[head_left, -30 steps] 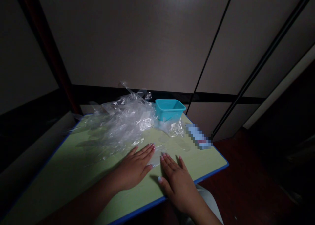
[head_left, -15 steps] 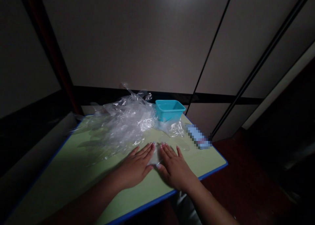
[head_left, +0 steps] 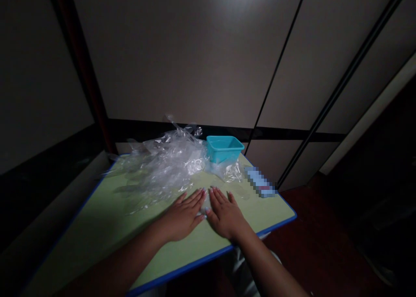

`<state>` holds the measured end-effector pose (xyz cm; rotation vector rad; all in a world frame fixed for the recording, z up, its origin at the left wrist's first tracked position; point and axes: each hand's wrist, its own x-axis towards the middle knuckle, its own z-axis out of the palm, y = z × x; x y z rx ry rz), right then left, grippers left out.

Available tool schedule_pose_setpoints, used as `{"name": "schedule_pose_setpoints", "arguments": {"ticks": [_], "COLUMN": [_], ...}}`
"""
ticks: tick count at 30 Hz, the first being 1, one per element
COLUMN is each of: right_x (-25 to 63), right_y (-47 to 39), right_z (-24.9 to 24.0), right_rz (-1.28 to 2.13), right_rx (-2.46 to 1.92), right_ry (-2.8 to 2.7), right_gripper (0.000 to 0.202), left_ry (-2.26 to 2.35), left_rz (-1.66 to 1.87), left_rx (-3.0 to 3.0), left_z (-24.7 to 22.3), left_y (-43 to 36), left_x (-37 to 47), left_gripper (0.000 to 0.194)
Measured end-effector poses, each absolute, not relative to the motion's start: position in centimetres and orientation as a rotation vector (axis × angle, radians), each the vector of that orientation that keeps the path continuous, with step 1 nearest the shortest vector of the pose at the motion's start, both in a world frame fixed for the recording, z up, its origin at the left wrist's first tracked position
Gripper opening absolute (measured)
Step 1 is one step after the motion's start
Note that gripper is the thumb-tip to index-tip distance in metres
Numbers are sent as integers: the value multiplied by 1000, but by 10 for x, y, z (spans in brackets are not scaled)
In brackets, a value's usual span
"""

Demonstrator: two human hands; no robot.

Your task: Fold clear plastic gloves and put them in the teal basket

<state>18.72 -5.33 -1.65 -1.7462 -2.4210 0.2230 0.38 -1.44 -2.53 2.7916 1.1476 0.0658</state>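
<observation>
Both hands lie flat, palms down, near the middle of the green table (head_left: 97,227). My left hand (head_left: 183,217) and my right hand (head_left: 225,212) rest on the edges of a small clear plastic piece (head_left: 204,205), which shows between them. Their fingers are stretched out, pointing away from me, and the two hands nearly touch at the fingertips. What lies under the palms is hidden. Beyond my left hand spreads a large heap of crumpled clear plastic bags (head_left: 165,162).
A turquoise basket (head_left: 225,149) stands at the table's back edge, with more clear plastic (head_left: 229,171) in front. A blurred light-blue object (head_left: 260,182) lies near the right edge. Behind the table rise large panels (head_left: 182,63).
The view has shifted slightly. My two hands have drawn a little closer together, and less of the plastic piece shows between them.
</observation>
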Motion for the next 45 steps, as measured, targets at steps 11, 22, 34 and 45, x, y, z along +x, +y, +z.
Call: {"name": "schedule_pose_setpoints", "arguments": {"ticks": [11, 22, 34, 45], "right_x": [189, 191, 190, 188], "right_y": [-51, -47, -48, -49], "right_z": [-18, -16, -16, -14], "right_rz": [262, 420, 400, 408], "right_rx": [-1753, -1754, -1763, -1770], "right_ry": [-2411, -2348, -2356, -2355], "right_gripper": [65, 63, 64, 63], "left_ry": [1285, 1366, 1689, 1899], "left_rz": [202, 56, 222, 227], "left_rx": [2608, 2681, 2496, 2490], "left_z": [3, 0, -23, -32], "left_y": [-11, -63, -87, -110], "left_x": [3, 41, 62, 45], "left_gripper": [56, 55, 56, 61]}}
